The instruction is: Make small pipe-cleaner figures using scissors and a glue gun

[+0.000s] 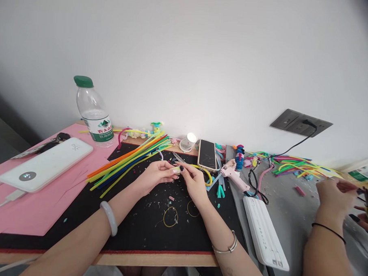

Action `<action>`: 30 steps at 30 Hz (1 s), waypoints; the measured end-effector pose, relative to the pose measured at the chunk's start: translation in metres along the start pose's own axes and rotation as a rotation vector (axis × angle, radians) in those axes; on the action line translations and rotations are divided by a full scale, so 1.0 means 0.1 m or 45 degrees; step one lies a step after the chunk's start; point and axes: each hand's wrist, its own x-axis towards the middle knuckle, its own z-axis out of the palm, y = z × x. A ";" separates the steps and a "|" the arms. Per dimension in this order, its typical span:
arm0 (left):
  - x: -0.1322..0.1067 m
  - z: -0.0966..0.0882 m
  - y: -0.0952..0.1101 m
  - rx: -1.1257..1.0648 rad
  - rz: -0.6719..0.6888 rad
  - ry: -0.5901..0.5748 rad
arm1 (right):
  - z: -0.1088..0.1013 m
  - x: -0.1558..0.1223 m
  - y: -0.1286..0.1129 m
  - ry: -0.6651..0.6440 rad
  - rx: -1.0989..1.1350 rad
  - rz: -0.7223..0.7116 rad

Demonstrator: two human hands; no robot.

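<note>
My left hand (154,175) and my right hand (195,181) meet over the black mat (137,229), both pinching a small pale yellow-green piece (177,169) between their fingertips. A yellow pipe cleaner (209,175) curves out from behind my right hand. Just left of my hands lies a bundle of coloured pipe cleaners (130,158). Two small wire rings (170,216) rest on the mat below my hands.
A water bottle (93,111), a white power bank (45,163) on pink paper, a phone (207,154), a small lit cup (188,141), a pink glue gun (233,174) and a second white power bank (265,233) surround the mat. Another person's hands (336,197) work at the right.
</note>
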 end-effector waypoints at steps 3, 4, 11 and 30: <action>0.02 -0.02 -0.03 -0.018 0.023 0.006 | -0.04 0.01 -0.01 0.033 0.051 -0.020; 0.03 -0.03 -0.03 -0.031 0.040 0.010 | -0.05 0.02 -0.01 0.044 0.073 -0.020; 0.02 0.00 0.00 -0.031 0.152 -0.017 | -0.08 0.03 -0.02 0.021 0.036 0.035; 0.03 0.01 0.03 0.238 0.459 0.136 | -0.04 0.02 0.00 -0.013 0.273 0.092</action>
